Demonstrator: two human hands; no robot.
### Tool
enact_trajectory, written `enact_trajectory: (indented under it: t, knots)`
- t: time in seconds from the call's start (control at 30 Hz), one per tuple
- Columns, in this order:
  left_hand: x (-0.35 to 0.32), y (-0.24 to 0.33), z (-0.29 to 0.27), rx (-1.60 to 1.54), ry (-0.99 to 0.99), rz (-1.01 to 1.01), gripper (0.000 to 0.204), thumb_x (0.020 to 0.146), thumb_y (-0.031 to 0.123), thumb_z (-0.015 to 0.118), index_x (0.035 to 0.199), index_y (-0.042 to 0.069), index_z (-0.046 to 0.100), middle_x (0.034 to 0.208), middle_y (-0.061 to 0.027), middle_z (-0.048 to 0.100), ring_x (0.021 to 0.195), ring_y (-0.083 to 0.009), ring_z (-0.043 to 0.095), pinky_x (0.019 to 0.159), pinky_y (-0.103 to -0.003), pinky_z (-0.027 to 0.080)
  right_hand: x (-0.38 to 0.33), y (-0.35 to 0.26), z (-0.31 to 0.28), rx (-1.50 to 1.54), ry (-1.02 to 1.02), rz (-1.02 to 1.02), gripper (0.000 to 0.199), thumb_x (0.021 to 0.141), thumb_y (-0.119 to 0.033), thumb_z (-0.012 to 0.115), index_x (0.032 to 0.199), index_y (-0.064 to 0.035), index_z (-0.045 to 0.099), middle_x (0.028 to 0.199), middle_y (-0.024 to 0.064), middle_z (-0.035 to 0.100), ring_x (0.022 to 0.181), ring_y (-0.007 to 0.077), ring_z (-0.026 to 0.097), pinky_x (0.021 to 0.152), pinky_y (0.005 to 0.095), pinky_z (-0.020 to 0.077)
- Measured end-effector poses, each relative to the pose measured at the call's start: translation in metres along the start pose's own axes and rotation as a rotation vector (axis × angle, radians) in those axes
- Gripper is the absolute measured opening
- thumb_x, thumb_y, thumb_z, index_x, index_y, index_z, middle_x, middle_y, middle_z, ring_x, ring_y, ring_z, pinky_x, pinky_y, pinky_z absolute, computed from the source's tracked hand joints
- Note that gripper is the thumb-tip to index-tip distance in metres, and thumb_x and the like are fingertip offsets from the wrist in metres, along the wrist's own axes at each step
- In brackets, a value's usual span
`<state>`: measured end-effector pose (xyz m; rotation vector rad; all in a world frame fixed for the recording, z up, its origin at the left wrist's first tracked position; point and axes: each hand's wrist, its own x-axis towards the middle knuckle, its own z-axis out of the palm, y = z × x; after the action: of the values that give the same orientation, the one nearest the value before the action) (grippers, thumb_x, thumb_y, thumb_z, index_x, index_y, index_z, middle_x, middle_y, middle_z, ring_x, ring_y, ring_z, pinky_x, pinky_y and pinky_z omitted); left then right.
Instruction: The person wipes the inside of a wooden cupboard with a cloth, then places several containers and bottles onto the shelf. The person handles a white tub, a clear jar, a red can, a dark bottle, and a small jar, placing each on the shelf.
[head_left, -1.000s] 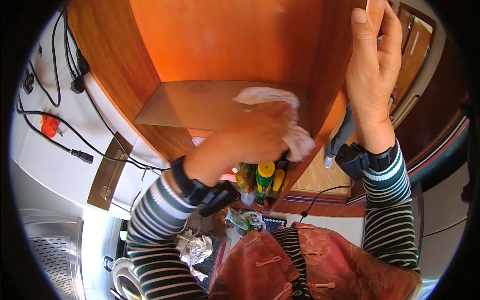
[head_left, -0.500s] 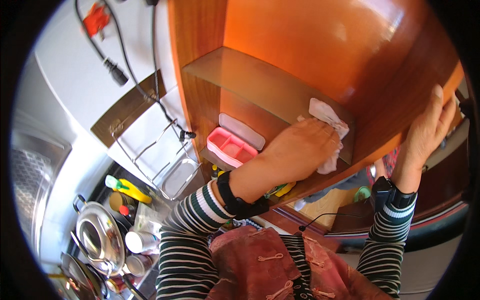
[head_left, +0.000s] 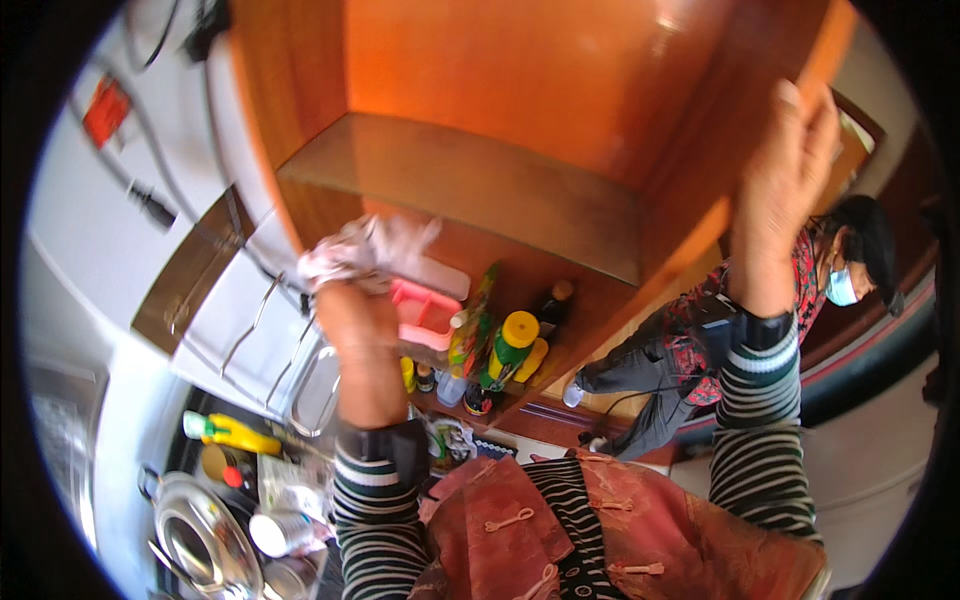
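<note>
A pale pink cloth (head_left: pixel 358 250) is bunched in my left hand (head_left: pixel 352 315), which is smeared by motion and closed around it. The cloth is at the left front of the brown cabinet shelf (head_left: pixel 470 180), just above a pink divided box (head_left: pixel 425 315) with a translucent lid (head_left: pixel 430 272). My right hand (head_left: pixel 795 165) rests against the cabinet's right side panel (head_left: pixel 720 215), its fingers stretched out along the edge and holding nothing.
Below the shelf stand a yellow-capped green bottle (head_left: pixel 512 345), a dark bottle (head_left: pixel 555 305) and several small jars. On the counter at left are a yellow bottle (head_left: pixel 235 432) and a steel pot (head_left: pixel 190 535). A masked person (head_left: pixel 690 330) is beyond the cabinet.
My left hand has swept the cloth leftward from the shelf's right end to its left front. The view has shifted, and a person has come into sight at right. My right hand stays at the panel.
</note>
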<state>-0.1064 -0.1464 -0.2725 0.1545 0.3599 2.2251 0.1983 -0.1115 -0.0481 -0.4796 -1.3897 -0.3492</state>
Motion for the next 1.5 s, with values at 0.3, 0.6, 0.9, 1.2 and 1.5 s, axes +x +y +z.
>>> enact_trajectory:
  t: [0.3,0.6,0.9,1.2,1.5]
  knots:
    - [0.038,0.021,0.016,-0.077,-0.116,-0.126,0.032,0.095,0.027,0.044,0.093,0.000,0.060,0.102,-0.0153,0.063,0.095,-0.0288,0.059,0.089,-0.038,0.051,0.001,-0.004,0.008,0.345,-0.078,0.056,0.038,0.106,-0.015,0.053,0.141,-0.0020,0.044,0.119,0.0052,0.058,0.098,0.0106,0.054,0.086,0.0250,0.0457]
    - [0.045,-0.002,0.057,-0.175,-0.188,-0.119,0.062,0.106,0.055,0.030,0.135,0.009,0.059,0.138,-0.0116,0.061,0.133,-0.0338,0.050,0.116,-0.053,0.033,0.001,-0.008,0.007,0.335,-0.075,0.068,0.038,0.106,-0.013,0.052,0.142,-0.0027,0.044,0.115,0.0027,0.057,0.091,0.0075,0.051,0.081,0.0223,0.0440]
    - [-0.056,-0.053,0.059,-0.223,-0.603,-0.380,0.043,0.106,0.042,0.048,0.133,0.009,0.054,0.130,-0.0082,0.064,0.119,-0.0297,0.062,0.101,-0.052,0.050,-0.003,-0.009,-0.001,0.096,-0.033,0.158,0.035,0.104,-0.028,0.062,0.132,-0.0074,0.059,0.103,-0.0025,0.062,0.086,0.0023,0.053,0.073,0.0183,0.0435]
    - [-0.160,-0.114,0.078,-0.128,-0.361,-0.555,0.022,0.102,0.013,0.060,0.081,0.016,0.054,0.075,0.0016,0.051,0.069,-0.0132,0.053,0.061,-0.030,0.042,-0.004,-0.016,0.001,0.112,-0.040,0.199,0.034,0.103,-0.025,0.063,0.130,-0.0047,0.058,0.117,0.0045,0.067,0.106,0.0119,0.061,0.093,0.0270,0.0487]
    - [-0.119,-0.072,0.046,-0.427,-0.455,-0.648,0.046,0.099,0.054,0.054,0.093,0.009,0.063,0.085,-0.0116,0.067,0.083,-0.0289,0.063,0.083,-0.042,0.048,0.001,0.000,-0.003,0.095,-0.025,0.117,0.039,0.103,-0.025,0.064,0.133,-0.0017,0.056,0.115,0.0033,0.063,0.103,0.0103,0.057,0.091,0.0251,0.0459]
